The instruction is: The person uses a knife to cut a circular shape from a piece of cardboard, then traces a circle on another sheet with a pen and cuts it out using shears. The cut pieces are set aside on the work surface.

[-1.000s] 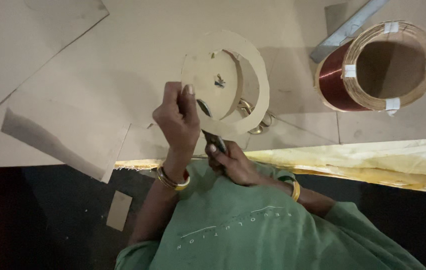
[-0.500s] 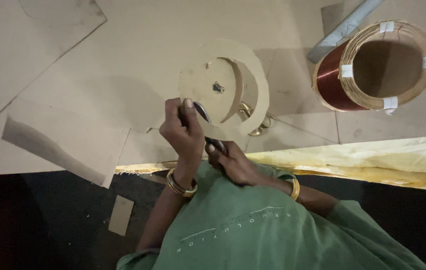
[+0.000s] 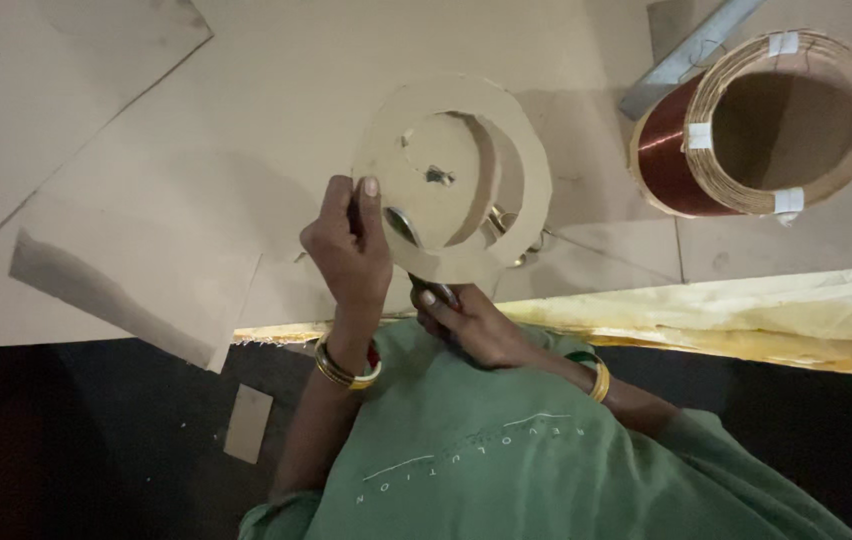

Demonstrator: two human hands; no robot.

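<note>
The left hand (image 3: pixel 348 245) pinches the cardboard disc (image 3: pixel 451 180) upright by its rim — steadying it for the blades. The right hand (image 3: pixel 471 325) grips scissors (image 3: pixel 433 291) at the disc's lower edge.

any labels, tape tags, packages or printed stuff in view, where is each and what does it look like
White tape tabs: small rectangles spaced round the tan rim of the copper wire coil, top right.
Printed line on shirt: pale curved lettering with a thin stroke over it, on the green shirt, bottom centre.
Small card piece: plain tan rectangle on the dark floor, lower left; no print visible.
No screens or signs.
</note>
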